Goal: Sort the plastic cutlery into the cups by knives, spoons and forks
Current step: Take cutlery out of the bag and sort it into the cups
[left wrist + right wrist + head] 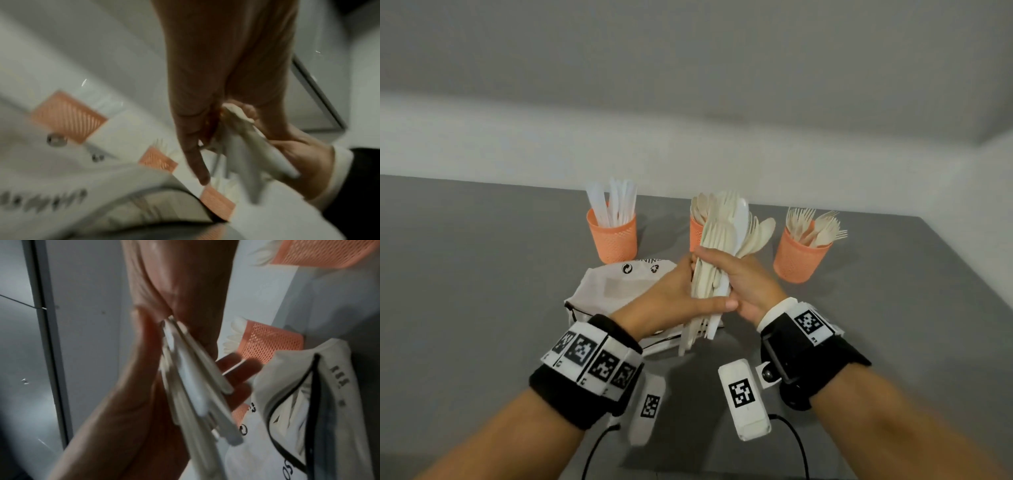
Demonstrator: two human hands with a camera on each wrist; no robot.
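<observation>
- On the worktop, left, my left hand clasps the cutlery bundle at its handles.
- Centre, above the bag: light, stiff, slick plastic, likely to slide apart.
- Right, my right hand grips mid-handle; I'd pinch pieces there.

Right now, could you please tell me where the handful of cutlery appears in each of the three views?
Head: the handful of cutlery stands upright at centre, between the left hand and right hand.
Left wrist: right of centre, blurred, slanting down-right.
Right wrist: centre, fanning down-right.
Shared landmark: the white bag beneath it.
</observation>
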